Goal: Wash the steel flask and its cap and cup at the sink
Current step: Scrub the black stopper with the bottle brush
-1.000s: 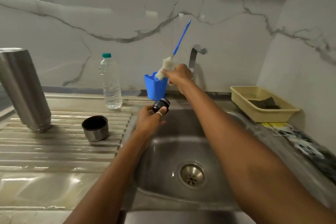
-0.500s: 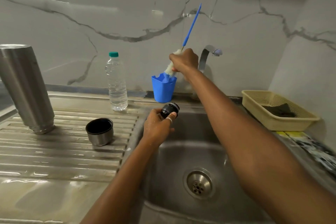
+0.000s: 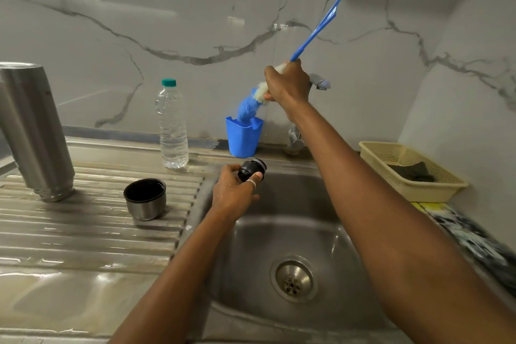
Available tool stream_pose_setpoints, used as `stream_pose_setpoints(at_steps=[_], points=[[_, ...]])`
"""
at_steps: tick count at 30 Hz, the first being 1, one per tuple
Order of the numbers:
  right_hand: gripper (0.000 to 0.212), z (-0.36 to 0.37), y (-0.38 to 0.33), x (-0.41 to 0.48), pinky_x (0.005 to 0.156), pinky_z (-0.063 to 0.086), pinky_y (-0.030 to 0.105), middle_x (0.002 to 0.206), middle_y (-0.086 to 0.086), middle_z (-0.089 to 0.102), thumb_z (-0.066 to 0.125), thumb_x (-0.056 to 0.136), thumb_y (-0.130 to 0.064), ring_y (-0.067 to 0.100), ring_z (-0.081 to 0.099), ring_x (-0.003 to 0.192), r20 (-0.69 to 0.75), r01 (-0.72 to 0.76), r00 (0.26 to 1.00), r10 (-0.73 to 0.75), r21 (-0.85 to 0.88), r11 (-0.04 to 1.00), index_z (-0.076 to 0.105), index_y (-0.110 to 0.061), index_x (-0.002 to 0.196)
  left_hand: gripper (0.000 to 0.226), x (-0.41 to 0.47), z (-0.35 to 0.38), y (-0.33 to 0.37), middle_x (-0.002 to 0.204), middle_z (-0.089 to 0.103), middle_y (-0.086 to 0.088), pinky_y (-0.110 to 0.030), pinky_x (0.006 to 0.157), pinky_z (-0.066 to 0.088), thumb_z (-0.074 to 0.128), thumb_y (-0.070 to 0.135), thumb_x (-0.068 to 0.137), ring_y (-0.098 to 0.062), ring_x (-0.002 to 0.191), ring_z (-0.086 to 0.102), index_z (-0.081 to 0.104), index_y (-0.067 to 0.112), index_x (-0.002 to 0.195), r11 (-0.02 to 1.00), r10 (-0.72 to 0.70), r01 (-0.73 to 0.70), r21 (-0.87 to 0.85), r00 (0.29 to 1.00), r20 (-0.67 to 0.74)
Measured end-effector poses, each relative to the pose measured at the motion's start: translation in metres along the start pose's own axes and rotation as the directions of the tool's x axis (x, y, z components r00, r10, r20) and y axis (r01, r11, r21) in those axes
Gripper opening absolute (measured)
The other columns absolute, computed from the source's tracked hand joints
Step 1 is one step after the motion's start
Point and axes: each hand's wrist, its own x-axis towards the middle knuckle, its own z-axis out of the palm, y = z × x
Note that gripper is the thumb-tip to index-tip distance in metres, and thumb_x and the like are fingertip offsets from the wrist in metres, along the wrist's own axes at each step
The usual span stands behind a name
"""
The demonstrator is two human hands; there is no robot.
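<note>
My left grip (image 3: 234, 193) clasps the black cap (image 3: 251, 169) over the sink's (image 3: 279, 232) back edge. My right grip (image 3: 287, 85) clenches the bottle brush (image 3: 315, 33), whose head is at the blue holder's (image 3: 243, 138) mouth. The steel flask (image 3: 33, 131) stands neck-down on the drainboard (image 3: 83, 234), with the cup (image 3: 145, 200) nearby.

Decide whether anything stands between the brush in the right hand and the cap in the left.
Nothing visible does. The brush, its tip at the blue holder's mouth, is above and behind the cap; only open air lies between them.
</note>
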Motion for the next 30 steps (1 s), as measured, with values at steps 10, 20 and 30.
stream_pose_setpoints(at_steps=[10,20,30], points=[[0.039,-0.002,0.001,-0.007,0.082,0.060,0.046,0.083,-0.004,0.065,0.055,0.080,-0.034,0.024,0.071,0.084,-0.017,0.059,0.998,-0.060,-0.009,0.998,0.054,-0.017,0.114,0.050,-0.001,-0.001,0.000,0.129,0.059,-0.010,-0.042,0.083,0.063,0.072,0.020,0.093,-0.025,0.111,0.065,0.047,0.022,0.136,0.999,0.036,-0.036,0.023,0.999,0.006],[0.031,-0.002,-0.002,-0.016,0.079,0.060,0.046,0.084,-0.001,0.065,0.058,0.088,-0.025,0.023,0.071,0.082,-0.033,0.092,0.995,-0.092,0.003,0.996,0.054,-0.009,0.115,0.049,-0.001,0.000,0.000,0.127,0.061,-0.010,-0.041,0.083,0.063,0.072,0.020,0.094,-0.024,0.109,0.066,0.048,0.023,0.136,0.999,0.040,-0.040,0.031,0.999,0.011],[0.034,-0.017,0.009,-0.031,0.081,0.060,0.050,0.091,0.001,0.066,0.056,0.077,-0.035,0.026,0.070,0.088,-0.043,0.013,0.999,-0.007,0.142,0.990,0.053,-0.017,0.106,0.048,0.000,-0.002,-0.002,0.125,0.061,-0.012,-0.043,0.082,0.063,0.073,0.022,0.093,-0.026,0.108,0.066,0.050,0.026,0.135,0.998,0.046,-0.046,0.031,0.999,0.015]])
